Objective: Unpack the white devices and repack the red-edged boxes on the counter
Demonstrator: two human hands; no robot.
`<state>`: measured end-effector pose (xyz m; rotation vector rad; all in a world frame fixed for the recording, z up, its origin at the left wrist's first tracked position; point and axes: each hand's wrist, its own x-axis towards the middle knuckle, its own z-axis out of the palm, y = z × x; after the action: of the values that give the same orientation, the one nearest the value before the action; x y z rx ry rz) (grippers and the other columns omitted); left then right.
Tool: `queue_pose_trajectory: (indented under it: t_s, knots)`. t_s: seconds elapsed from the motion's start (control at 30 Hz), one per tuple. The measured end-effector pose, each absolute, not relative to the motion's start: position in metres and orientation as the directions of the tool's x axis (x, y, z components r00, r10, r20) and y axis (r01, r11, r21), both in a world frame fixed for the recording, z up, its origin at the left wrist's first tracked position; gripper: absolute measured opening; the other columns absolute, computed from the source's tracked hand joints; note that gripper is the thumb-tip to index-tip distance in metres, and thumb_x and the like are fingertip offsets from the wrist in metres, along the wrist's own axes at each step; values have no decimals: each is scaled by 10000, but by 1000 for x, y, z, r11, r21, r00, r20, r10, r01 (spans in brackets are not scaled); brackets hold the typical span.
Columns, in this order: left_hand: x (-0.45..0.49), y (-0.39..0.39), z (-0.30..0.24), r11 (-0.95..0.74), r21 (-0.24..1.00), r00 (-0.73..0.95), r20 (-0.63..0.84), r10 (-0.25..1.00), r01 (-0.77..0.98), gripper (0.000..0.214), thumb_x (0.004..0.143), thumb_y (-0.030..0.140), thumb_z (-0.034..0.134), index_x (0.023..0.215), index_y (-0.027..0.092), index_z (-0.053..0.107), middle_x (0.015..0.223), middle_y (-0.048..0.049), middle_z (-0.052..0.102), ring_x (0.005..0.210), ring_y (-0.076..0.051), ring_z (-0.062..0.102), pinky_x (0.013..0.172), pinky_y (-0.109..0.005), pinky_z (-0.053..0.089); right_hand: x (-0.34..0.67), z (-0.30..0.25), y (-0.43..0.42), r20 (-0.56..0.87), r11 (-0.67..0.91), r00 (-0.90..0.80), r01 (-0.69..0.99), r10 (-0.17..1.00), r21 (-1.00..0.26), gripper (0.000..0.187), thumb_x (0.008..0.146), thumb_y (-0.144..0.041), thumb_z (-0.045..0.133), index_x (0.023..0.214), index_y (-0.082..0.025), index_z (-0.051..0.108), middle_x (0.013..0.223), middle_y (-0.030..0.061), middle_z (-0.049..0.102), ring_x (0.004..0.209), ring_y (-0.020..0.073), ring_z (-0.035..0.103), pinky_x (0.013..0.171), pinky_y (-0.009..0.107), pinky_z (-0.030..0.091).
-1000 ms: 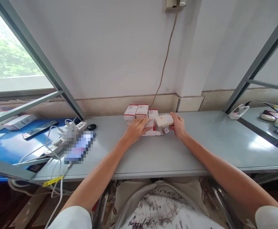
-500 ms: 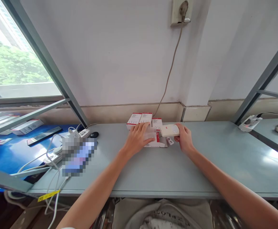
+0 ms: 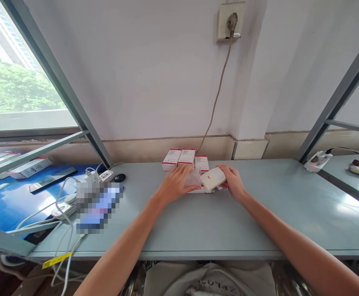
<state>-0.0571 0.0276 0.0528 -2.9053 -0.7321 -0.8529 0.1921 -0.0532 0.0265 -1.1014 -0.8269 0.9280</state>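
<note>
A small, flat white plastic gadget with round corners and a red mark [image 3: 212, 179] is held by the right hand [image 3: 235, 181]. The fingers are closed on its right end, and it is tipped up a little over the grey tabletop [image 3: 259, 213]. The left hand [image 3: 176, 186] is laid open and flat, with fingers spread, on a thin see-through plastic wrapper [image 3: 193, 177] just beside the gadget. Both are near the middle of the back edge of the tabletop.

The gadget is thought to be light, hard and smooth, so it could slip. It is best gripped by its two long sides. The wrapper is thought to be soft and floppy and easy to slide, so it is best pinched at a corner.

Three small white card boxes with red stripes [image 3: 186, 156] stand in a row just behind the hands, close to the wall. They could be knocked over by a push backward. A beige cable [image 3: 216, 98] hangs down the wall behind them.

Toward the front edge and the right edge, lots of bare room is left. Near the left edge, a white power strip with cords [image 3: 101, 176] and a small black round thing [image 3: 119, 177] are in the way.
</note>
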Motion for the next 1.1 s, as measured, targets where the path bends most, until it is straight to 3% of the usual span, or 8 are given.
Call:
queue_pose_trajectory:
  t_s: [0.37,0.67,0.8,0.93,1.03,1.1]
  knots:
    - [-42,15,48,-917,40,720,606,338,397,582,1076,636,568,1481,219,528,1403,-165,706,1260,-354,712,1044,-499,563,173,22,-53,223,271,372,-82,901,-959,599,833,-806,736,917,-219,650,529,-79,516,376,97,402,337,242,373]
    - [-35,7,41,-925,120,726,586,359,360,648,1074,654,547,1569,242,467,1479,-166,664,1363,-366,655,1114,-530,541,157,21,-59,235,281,362,-79,902,-956,600,861,-821,709,1032,-274,530,600,-97,554,398,97,401,362,223,331]
    - [-34,-3,48,-874,327,671,561,486,360,652,1071,663,561,1585,271,482,1514,-158,643,1399,-363,624,1141,-527,517,154,17,-67,379,387,386,60,841,-920,511,990,-772,585,1145,-289,520,751,-49,633,495,123,484,449,249,407]
    - [-31,-17,62,-657,712,561,446,697,249,604,1089,649,541,1569,283,529,1497,-119,665,1361,-313,634,1113,-454,516,156,18,-73,708,545,278,480,649,-688,518,1061,-660,546,1389,-260,580,1157,109,683,912,244,658,769,405,588]
    - [-26,-24,68,-375,925,614,261,744,61,635,1085,716,474,1463,236,646,1265,-114,759,1122,-278,716,890,-363,557,158,22,-75,818,561,176,648,548,-516,533,1085,-605,532,1487,-258,572,1393,173,596,1241,330,594,984,513,571]
    - [-23,-25,70,-193,981,644,149,750,-2,692,1046,779,496,1343,196,719,1060,-101,781,950,-247,725,809,-335,539,159,24,-74,827,550,121,693,549,-466,509,1097,-556,540,1523,-278,559,1412,166,591,1292,341,569,1050,548,539]
